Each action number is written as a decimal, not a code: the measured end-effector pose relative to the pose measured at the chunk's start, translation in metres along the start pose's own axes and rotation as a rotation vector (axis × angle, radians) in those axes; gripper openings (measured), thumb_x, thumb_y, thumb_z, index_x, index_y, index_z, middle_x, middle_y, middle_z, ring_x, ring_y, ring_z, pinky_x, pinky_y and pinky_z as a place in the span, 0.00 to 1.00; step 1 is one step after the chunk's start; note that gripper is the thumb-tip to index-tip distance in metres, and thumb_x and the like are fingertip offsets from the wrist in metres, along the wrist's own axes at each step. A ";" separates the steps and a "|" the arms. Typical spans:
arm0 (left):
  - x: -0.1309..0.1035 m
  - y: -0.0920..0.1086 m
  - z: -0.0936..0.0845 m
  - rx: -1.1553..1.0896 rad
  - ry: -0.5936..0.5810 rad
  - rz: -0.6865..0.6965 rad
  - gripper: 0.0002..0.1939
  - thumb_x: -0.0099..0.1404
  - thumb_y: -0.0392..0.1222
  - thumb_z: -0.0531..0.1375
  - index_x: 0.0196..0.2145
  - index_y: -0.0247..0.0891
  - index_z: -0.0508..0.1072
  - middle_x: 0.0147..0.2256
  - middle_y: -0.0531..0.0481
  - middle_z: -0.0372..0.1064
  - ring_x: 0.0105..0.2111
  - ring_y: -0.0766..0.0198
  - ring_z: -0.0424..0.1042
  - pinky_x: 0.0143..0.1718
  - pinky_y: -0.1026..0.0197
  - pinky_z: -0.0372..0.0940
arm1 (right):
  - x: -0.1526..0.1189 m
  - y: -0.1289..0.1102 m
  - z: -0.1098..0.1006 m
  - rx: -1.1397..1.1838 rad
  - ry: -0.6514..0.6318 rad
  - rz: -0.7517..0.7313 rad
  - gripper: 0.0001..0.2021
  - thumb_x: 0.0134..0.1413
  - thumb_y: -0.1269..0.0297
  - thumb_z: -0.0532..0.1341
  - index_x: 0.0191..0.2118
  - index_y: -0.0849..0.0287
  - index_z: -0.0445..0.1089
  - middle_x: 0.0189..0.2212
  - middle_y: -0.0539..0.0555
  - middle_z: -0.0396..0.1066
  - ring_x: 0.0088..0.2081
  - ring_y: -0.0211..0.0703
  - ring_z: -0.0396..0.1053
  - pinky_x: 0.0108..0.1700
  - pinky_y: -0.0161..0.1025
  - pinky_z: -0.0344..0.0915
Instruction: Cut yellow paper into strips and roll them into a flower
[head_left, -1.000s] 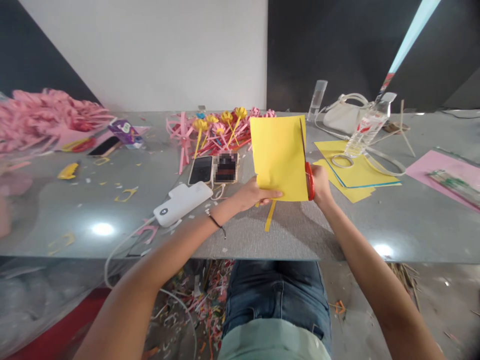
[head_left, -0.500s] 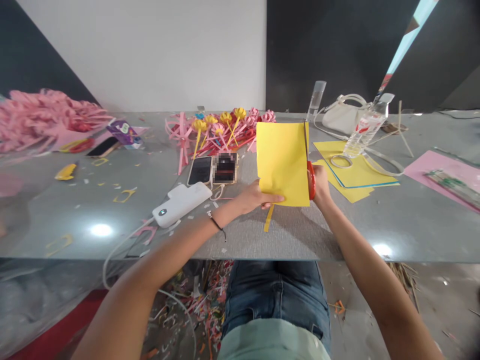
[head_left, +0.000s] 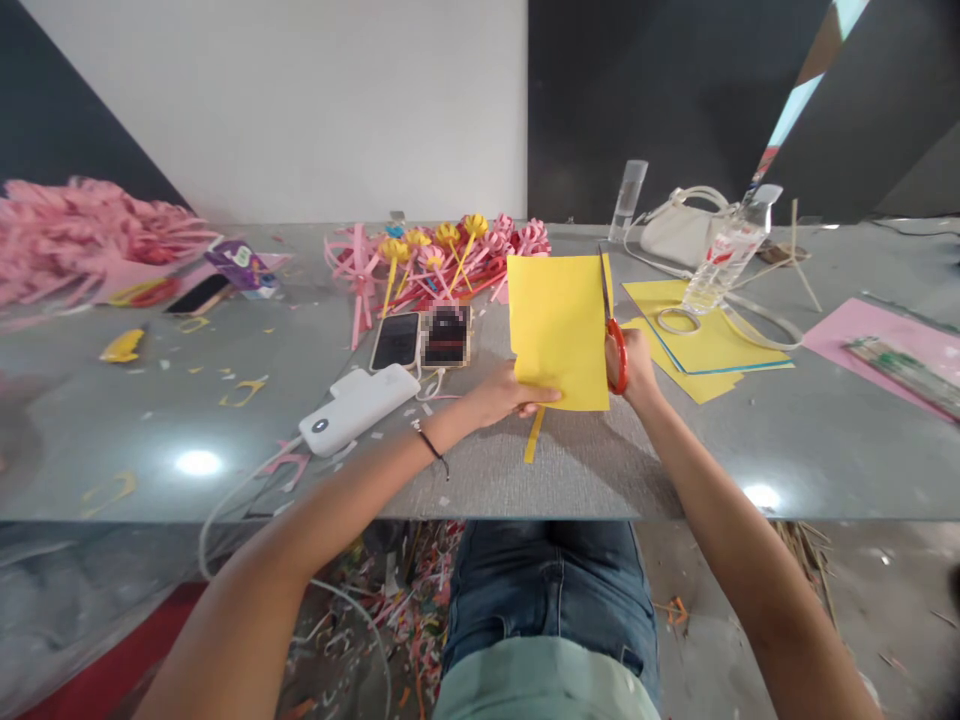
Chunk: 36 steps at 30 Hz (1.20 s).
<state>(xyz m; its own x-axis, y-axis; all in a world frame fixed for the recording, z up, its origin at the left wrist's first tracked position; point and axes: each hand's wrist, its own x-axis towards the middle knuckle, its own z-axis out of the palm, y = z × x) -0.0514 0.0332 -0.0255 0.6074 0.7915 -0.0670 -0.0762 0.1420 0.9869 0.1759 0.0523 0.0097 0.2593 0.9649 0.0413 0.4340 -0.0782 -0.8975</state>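
The left grip (head_left: 514, 395) is closing firmly on the lower left of the yellow sheet (head_left: 559, 335), the thumb pressing on its face and the other fingers passing behind. The right grip (head_left: 636, 362) is curling shut around the red handles of the scissors (head_left: 616, 357); the fingers inside the loops are partly hiding. The sheet is standing upright above the table (head_left: 450, 490), midway along its front edge and set back from it.

Compared with the earlier frames, the sheet's top edge is sitting lower in view. The blades are now leaning to the left at the tip, near the sheet's right edge — a narrow yellow margin is showing to their right — and the red loops are facing the camera more fully.

A yellow strip (head_left: 534, 435) is lying below the sheet, towards the table's front edge. Left of the sheet, two phones (head_left: 422, 338) are resting side by side, with a white power bank (head_left: 360, 408) lying nearer the front edge. Paper flowers (head_left: 450, 255) are lying along the back edge. Towards the back right corner, a water bottle (head_left: 727, 260) is standing on stacked yellow sheets (head_left: 720, 345), beside a white handbag (head_left: 675, 235).
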 end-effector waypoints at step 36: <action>0.005 0.031 -0.044 0.038 0.692 0.491 0.17 0.58 0.47 0.75 0.37 0.35 0.77 0.32 0.45 0.79 0.20 0.68 0.72 0.19 0.63 0.63 | -0.029 -0.009 0.009 -0.359 -0.327 -0.279 0.36 0.64 0.24 0.49 0.24 0.55 0.55 0.20 0.50 0.60 0.24 0.40 0.59 0.29 0.39 0.53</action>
<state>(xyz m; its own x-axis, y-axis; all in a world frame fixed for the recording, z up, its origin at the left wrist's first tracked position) -0.0859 0.0679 -0.0021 -0.1089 0.9452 0.3078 -0.1711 -0.3229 0.9309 0.1564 0.0269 0.0129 -0.1640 0.9842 0.0660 0.7293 0.1661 -0.6638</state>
